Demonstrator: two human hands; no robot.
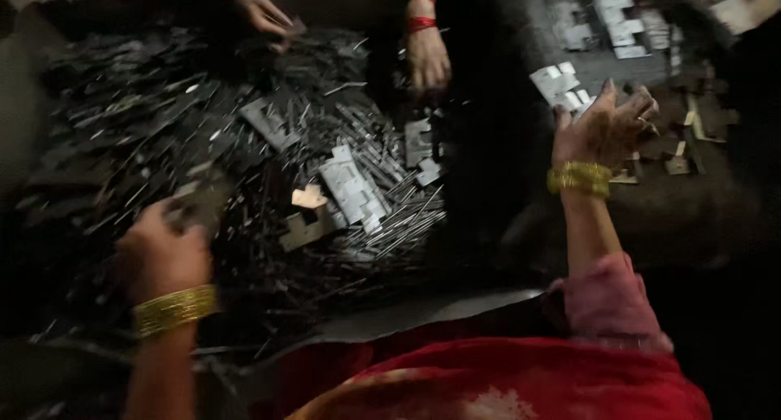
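Dark floor bears a heap of notched metal plates (350, 188) (grey, shiny) and pins.

Left hand (163, 253): stack of thin gold bangles (175, 308) at wrist, forearm bare. Right hand (606, 127): gold bangles (579, 178) at wrist, ring on one finger, pink sleeve (606, 302) pushed above forearm. Red garment (521, 383) with pale pattern across lap.

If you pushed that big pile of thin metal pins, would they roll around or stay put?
The thin metal pins look round and shiny, so loose ones would probably roll and slide. They lie heaped and crossed over each other, so the pile likely shifts rather than moving together. The flat metal plates among them would probably stay stiff.
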